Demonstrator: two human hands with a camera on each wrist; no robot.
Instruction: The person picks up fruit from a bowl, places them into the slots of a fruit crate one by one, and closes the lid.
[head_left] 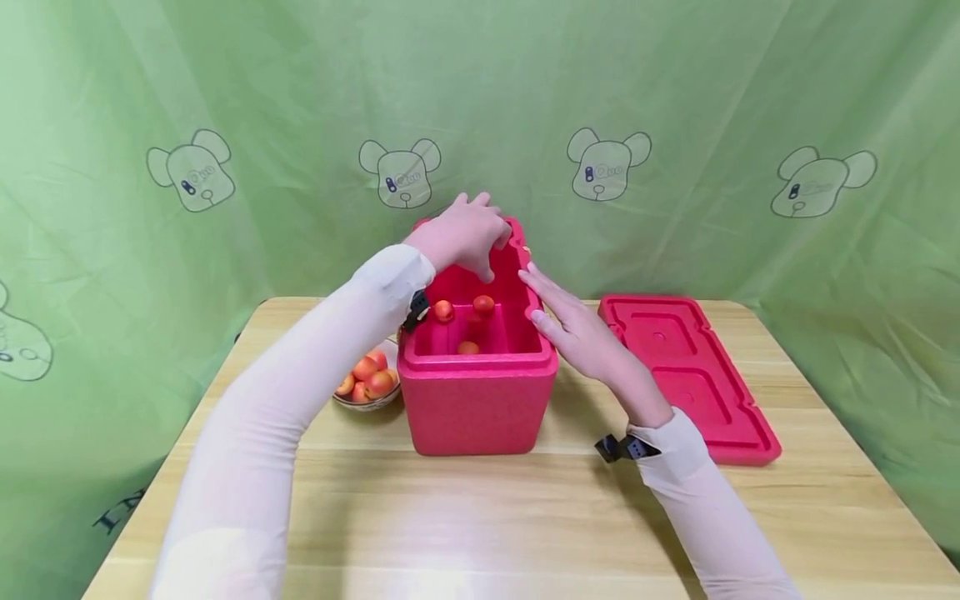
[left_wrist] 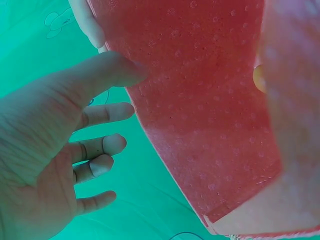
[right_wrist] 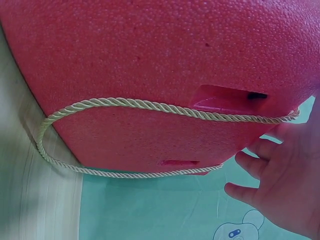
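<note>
A deep red foam box (head_left: 480, 408) stands lidless on the table. Inside it show three small orange-red fruits like apricots: one at the left (head_left: 444, 311), one farther right (head_left: 483, 305) and one low near the front wall (head_left: 468, 347). My left hand (head_left: 467, 233) is over the back of the box, fingers spread and holding nothing. In the left wrist view that hand (left_wrist: 65, 140) appears palm-side beside a red box wall (left_wrist: 200, 100). My right hand (head_left: 581, 333) rests its extended fingertips on the right rim; the right wrist view shows the hand (right_wrist: 280, 175) beside the box's outer side.
Left of the box, partly behind it, a patterned bowl (head_left: 369, 405) holds several more fruits. The red lid (head_left: 690, 379) lies on the table to the right. A twisted rope handle (right_wrist: 135, 103) hangs on the box's side. Green cloth (head_left: 495, 83) hangs behind the table (head_left: 450, 517).
</note>
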